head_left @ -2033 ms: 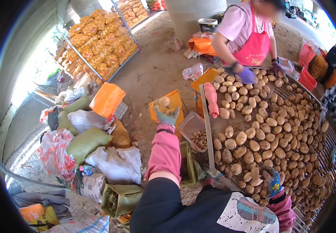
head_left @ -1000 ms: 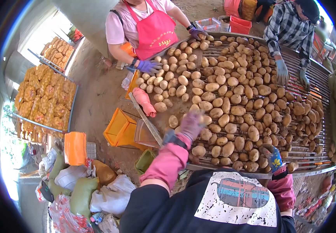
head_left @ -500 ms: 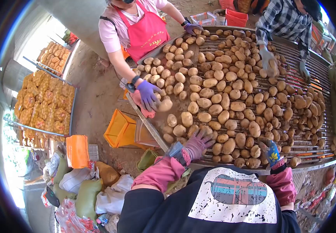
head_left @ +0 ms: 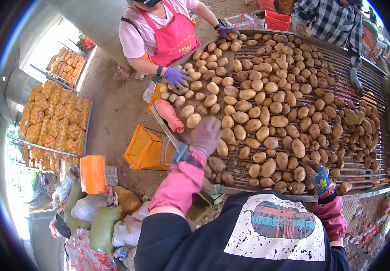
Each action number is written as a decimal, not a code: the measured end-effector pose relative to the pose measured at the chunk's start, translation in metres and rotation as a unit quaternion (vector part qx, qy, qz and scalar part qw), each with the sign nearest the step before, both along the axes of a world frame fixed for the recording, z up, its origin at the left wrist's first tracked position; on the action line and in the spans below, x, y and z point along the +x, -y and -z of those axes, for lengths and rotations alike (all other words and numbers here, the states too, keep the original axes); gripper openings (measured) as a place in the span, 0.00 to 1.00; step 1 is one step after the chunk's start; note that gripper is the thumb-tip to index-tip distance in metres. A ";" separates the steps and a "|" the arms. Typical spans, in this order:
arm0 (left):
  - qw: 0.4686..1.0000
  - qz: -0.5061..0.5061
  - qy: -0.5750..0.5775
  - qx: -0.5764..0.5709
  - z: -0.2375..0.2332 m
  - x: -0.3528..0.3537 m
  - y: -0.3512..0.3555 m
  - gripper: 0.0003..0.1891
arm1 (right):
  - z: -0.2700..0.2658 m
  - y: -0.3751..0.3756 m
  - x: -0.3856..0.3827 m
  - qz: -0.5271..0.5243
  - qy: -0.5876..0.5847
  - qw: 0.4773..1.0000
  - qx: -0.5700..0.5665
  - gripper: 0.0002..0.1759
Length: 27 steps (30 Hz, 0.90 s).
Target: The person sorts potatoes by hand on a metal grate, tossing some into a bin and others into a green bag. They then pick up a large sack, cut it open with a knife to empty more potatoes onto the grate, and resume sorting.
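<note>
My left hand (head_left: 206, 135), in a pinkish-purple glove, is over the left part of the sorting table among the potatoes (head_left: 279, 121). Motion smears its fingers, so I cannot see whether a potato is under them. Close beyond it are two pale potatoes (head_left: 193, 120). My right hand (head_left: 317, 176) wears a blue glove with a yellow flower and rests at the near edge of the table, its grey fingertips stretched out beside potatoes. Both forearms have pink sleeves.
Across the table, a person in a red apron (head_left: 173, 40) has purple-gloved hands on potatoes. Another in a checked shirt (head_left: 332, 20) holds a potato. A pink cloth roll (head_left: 168, 115), an orange crate (head_left: 143, 148) and netted sacks (head_left: 55, 115) are at the left.
My left hand has moved left and away from me across the potatoes. The red-aproned person's hand has drawn back from the pink roll. The checked-shirt person has lifted a potato away.
</note>
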<state>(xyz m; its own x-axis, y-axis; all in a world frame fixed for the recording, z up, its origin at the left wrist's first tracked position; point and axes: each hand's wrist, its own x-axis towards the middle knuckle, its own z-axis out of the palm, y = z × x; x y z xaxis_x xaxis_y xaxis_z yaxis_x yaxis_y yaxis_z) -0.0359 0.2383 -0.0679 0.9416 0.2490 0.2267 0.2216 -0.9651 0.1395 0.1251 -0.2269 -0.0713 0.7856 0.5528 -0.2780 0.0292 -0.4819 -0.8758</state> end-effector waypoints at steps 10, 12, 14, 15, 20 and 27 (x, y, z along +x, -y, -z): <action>0.936 -0.105 -0.286 -0.177 0.047 -0.024 0.147 0.50 | -0.009 -0.016 -0.008 -0.022 -0.017 0.998 -0.052 0.17; 0.942 -0.140 -0.235 -0.193 0.060 -0.024 0.146 0.49 | -0.016 -0.024 -0.012 -0.046 -0.026 0.998 -0.024 0.17; 0.953 -0.159 -0.121 -0.228 0.065 -0.027 0.140 0.41 | -0.022 -0.031 -0.014 -0.061 -0.025 0.998 -0.009 0.16; 0.952 -0.167 -0.069 -0.248 0.072 -0.026 0.129 0.39 | -0.025 -0.033 -0.016 -0.065 -0.019 0.998 -0.009 0.16; 0.951 -0.197 0.034 -0.236 0.094 -0.009 0.082 0.24 | -0.023 -0.027 -0.016 -0.069 0.013 0.997 -0.025 0.16; 0.957 -0.144 -0.181 -0.176 0.046 -0.010 0.085 0.23 | -0.015 -0.017 -0.014 -0.062 0.033 0.996 -0.047 0.17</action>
<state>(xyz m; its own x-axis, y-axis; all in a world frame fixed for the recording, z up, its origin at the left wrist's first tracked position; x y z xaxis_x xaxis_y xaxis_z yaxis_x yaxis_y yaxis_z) -0.0461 0.1535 -0.1144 0.8234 0.5109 -0.2471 0.5666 -0.7644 0.3077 0.1116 -0.2094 -0.0565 0.7315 0.6202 -0.2833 0.1492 -0.5510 -0.8211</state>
